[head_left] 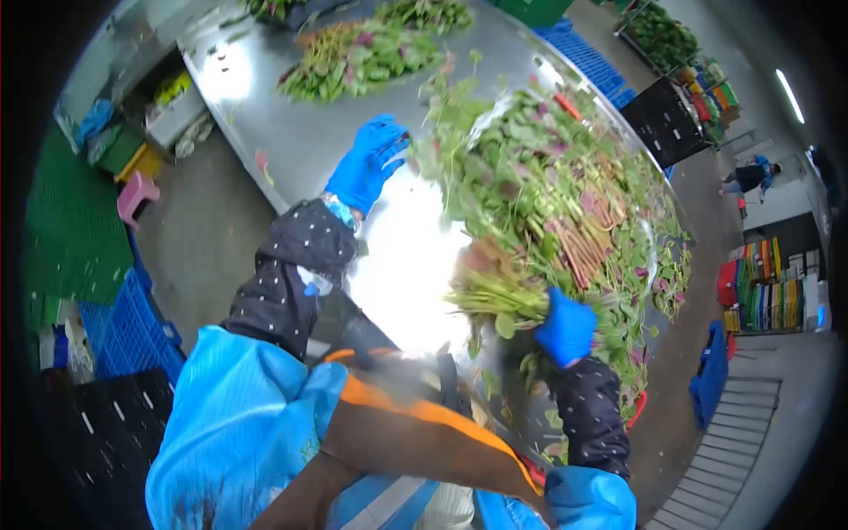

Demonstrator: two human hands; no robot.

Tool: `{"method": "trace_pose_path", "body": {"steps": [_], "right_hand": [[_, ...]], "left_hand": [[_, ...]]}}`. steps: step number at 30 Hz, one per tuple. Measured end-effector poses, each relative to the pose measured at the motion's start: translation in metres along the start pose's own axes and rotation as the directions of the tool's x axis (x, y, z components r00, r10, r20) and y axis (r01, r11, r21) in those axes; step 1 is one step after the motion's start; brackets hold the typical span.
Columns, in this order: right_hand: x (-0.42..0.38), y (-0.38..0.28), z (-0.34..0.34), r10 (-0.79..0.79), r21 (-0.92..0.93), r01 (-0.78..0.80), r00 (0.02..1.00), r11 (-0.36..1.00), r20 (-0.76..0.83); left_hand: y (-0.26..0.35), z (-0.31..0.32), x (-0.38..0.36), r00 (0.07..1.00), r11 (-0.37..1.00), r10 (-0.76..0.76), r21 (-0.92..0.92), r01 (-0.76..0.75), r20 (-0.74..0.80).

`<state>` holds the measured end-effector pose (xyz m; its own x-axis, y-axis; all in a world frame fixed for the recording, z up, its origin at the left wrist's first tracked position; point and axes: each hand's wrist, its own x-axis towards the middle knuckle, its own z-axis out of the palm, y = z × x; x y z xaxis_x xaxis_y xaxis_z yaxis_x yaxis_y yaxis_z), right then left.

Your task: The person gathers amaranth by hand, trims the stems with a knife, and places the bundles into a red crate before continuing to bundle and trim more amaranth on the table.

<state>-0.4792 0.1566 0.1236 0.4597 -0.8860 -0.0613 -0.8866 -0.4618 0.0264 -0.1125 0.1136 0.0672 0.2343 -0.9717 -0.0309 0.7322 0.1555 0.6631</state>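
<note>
Blue gloves cover both hands. My left hand [369, 163] is over the metal table [265, 115], fingers spread and slightly curled at the left edge of a large heap of leafy greens [521, 168], with nothing visibly held. On the right, my right hand [566, 327] is closed around a bunch of stems [499, 287] whose cut ends point left, over the near part of the heap. Reddish stems [583, 234] lie in the heap above that hand. Two smaller piles of greens [358, 62] rest at the table's far side.
A red-handled item [568, 107] lies on the heap's far edge. Beyond the table are blue pallets [587, 62], a black crate [664, 122] and a person [753, 176] at the far right. A pink stool [137, 196] stands on the floor at left.
</note>
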Motion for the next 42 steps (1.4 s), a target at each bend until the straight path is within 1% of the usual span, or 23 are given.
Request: {"method": "trace_pose_path", "body": {"steps": [2,4,5,9,10,12,13,14,16,19,21,22,24,26,27,30,31,32,33,35,37,40,42], "right_hand": [[-0.006,0.004,0.002,-0.123,-0.132,0.101,0.977,0.986,-0.172],[0.001,0.044,0.057,-0.108,-0.287,0.142,0.985,0.947,0.133],[0.005,0.057,0.076,-0.074,-0.358,0.174,0.958,0.917,0.276],[-0.007,0.013,-0.022,-0.146,-0.282,0.153,0.988,0.947,0.047],[-0.006,0.018,-0.014,-0.163,-0.322,0.184,0.982,0.929,0.089],[-0.01,0.048,0.028,-0.178,-0.394,0.238,0.967,0.888,0.184],[-0.001,0.058,0.036,-0.038,-0.291,0.129,0.954,0.948,0.298],[-0.002,0.073,0.032,-0.039,-0.3,0.147,0.94,0.942,0.339],[-0.001,0.06,-0.017,-0.002,-0.315,0.119,0.938,0.942,0.348],[-0.003,0.045,-0.069,0.056,-0.187,0.021,0.916,0.982,0.397],[-0.008,0.073,-0.067,-0.049,0.203,-0.05,0.89,0.978,0.454],[-0.009,0.082,-0.067,-0.109,0.389,-0.092,0.878,0.917,0.465],[-0.014,0.077,-0.082,-0.011,0.499,-0.383,0.785,0.777,0.62],[-0.029,0.101,-0.075,0.068,0.502,-0.669,0.633,0.548,0.771],[-0.021,0.083,-0.081,-0.299,0.697,-0.383,0.702,0.606,0.646],[-0.02,0.086,-0.097,-0.162,0.395,-0.66,0.387,0.639,0.908],[-0.017,0.085,-0.101,-0.178,0.399,-0.631,0.385,0.665,0.906],[-0.013,0.08,-0.102,-0.196,0.404,-0.603,0.382,0.688,0.903],[-0.012,0.073,-0.102,-0.217,0.412,-0.579,0.377,0.704,0.901],[-0.008,0.061,-0.1,-0.242,0.392,-0.535,0.33,0.748,0.913],[-0.002,0.058,-0.09,-0.254,0.336,-0.491,0.229,0.804,0.94],[0.001,0.046,-0.085,-0.296,0.401,-0.209,0.401,0.892,0.867],[0.007,0.01,-0.122,-0.282,0.177,0.246,0.504,0.953,0.817]], "left_hand": [[-0.025,-0.033,0.002,0.964,0.985,-0.136,-0.078,0.157,0.228],[-0.048,-0.006,-0.018,0.936,0.935,-0.349,-0.054,0.351,0.051],[-0.054,-0.001,-0.025,0.939,0.94,-0.341,0.013,0.341,0.055],[-0.053,0.005,-0.04,0.95,0.907,-0.307,0.285,0.309,-0.053],[-0.051,0.007,-0.043,0.953,0.877,-0.271,0.375,0.302,-0.134],[-0.08,0.005,-0.035,0.918,0.811,-0.397,0.459,0.362,-0.023],[-0.081,0.022,-0.045,0.942,0.821,-0.336,0.484,0.303,-0.021],[-0.074,0.035,-0.049,0.9,0.76,-0.432,0.514,0.397,-0.056],[-0.101,0.007,-0.034,0.931,0.765,-0.357,0.595,0.246,0.075],[-0.115,0.007,-0.029,0.893,0.713,-0.431,0.655,0.25,0.128],[-0.119,0.024,-0.042,0.824,0.627,-0.561,0.69,0.361,0.079],[-0.108,0.043,-0.054,0.797,0.683,-0.587,0.616,0.393,0.143],[-0.117,0.058,-0.066,0.579,0.628,-0.727,0.017,0.778,0.369],[-0.125,0.076,-0.055,0.705,0.781,-0.566,0.005,0.624,0.426],[-0.127,0.08,-0.049,0.75,0.843,-0.479,0.0,0.538,0.457],[-0.083,0.036,-0.003,0.935,0.965,-0.262,0.079,0.251,0.237],[-0.069,0.029,0.005,0.953,0.897,-0.304,0.335,0.287,-0.003],[-0.039,0.054,-0.006,0.992,0.782,-0.119,0.613,0.113,-0.03],[-0.032,0.071,-0.01,0.976,0.88,-0.011,0.465,-0.093,0.216],[-0.006,0.129,-0.043,0.852,0.702,0.085,0.576,-0.419,0.516],[0.011,0.166,-0.066,0.631,0.533,-0.055,0.557,-0.636,0.773],[0.007,0.189,-0.057,0.494,0.627,-0.507,0.696,-0.351,0.706],[-0.013,0.18,-0.032,0.241,0.653,-0.67,0.712,-0.26,0.702]]}}
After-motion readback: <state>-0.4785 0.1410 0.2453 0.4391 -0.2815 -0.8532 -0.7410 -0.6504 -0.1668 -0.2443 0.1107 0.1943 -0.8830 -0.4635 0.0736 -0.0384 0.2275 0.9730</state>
